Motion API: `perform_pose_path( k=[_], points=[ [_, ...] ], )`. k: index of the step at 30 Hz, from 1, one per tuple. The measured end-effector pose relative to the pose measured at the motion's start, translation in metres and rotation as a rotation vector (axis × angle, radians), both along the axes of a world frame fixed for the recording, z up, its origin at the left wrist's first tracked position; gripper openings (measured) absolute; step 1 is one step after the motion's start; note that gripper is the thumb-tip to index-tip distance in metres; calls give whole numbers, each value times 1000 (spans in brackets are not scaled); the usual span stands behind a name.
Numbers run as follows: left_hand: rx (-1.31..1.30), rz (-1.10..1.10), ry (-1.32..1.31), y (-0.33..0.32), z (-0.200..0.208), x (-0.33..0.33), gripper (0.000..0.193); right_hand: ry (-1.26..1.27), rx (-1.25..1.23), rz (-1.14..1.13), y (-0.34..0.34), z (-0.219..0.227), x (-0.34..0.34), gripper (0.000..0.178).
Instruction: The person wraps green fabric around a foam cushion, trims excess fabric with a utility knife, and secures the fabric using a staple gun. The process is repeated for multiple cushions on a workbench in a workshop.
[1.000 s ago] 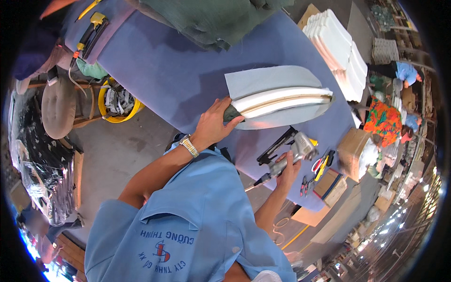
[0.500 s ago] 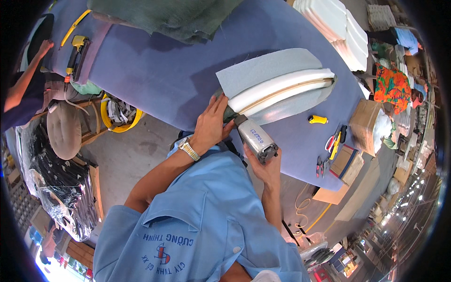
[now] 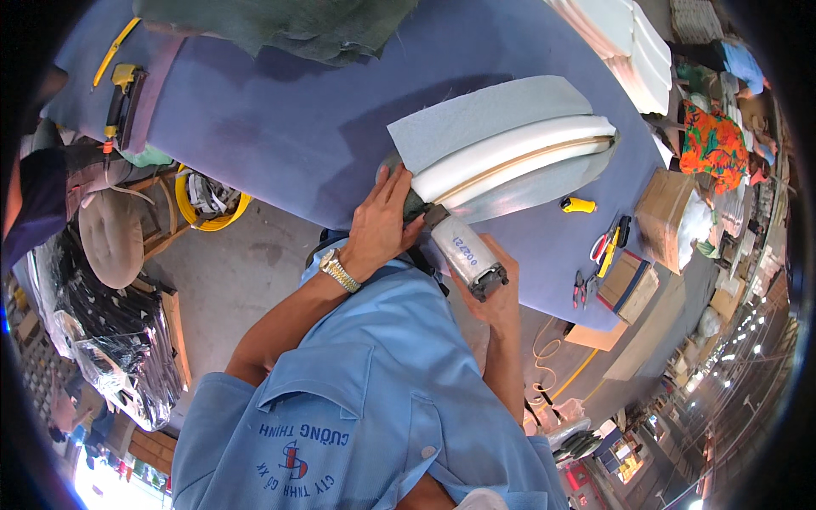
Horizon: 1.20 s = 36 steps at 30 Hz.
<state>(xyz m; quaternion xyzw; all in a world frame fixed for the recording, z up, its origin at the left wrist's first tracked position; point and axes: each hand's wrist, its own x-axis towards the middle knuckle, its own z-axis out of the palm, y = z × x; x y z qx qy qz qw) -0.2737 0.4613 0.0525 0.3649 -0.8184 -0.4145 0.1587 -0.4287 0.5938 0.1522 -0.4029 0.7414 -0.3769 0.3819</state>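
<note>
Padded piece [image 3: 501, 159]: white, one tan stripe lengthwise
Cloth flap [image 3: 493, 117]: pale grey-blue
Power tool [image 3: 459, 242]: silver-grey body, black end, blue marking
Tabletop [image 3: 280, 136]: muted blue
Shirt [image 3: 374, 357]: light blue, darker blue and red print
Wristwatch [image 3: 340, 273]: silver and gold
Cloth heap [image 3: 297, 25]: dark grey-green
Bucket [image 3: 182, 201]: bright yellow
Far garment [image 3: 712, 146]: orange-red with green pattern

The table [image 3: 280, 119] has a matt cloth top; on it, rough, frayed fabric [image 3: 289, 25]; over it, a cushion of matt padding [image 3: 510, 151] with a wooden strip [image 3: 527, 159]; at the table's edge, a smooth metal stapler [image 3: 466, 252].
</note>
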Motion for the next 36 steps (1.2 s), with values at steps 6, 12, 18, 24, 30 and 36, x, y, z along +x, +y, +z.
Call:
perform_pose_path(
  k=[6,12,18,24,30,36],
  points=[
    [29,-19,-17,-5,6,1,79,61,-45,51,-6,1,-1,35],
    [64,-42,-8,-8,4,5,85,25,104,76,-11,6,1,32],
    [97,-72,-3,-10,6,7,93,-84,147,-16,-9,-3,14,39],
    [115,-75,23,-21,9,7,90,76,89,-66,-10,-21,32,41],
    [66,-77,46,-36,31,17,73,149,-93,-50,-26,-19,33,39],
    [-74,-5,100,-32,21,16,62,39,-133,-170,-19,-19,42,42]
  ],
)
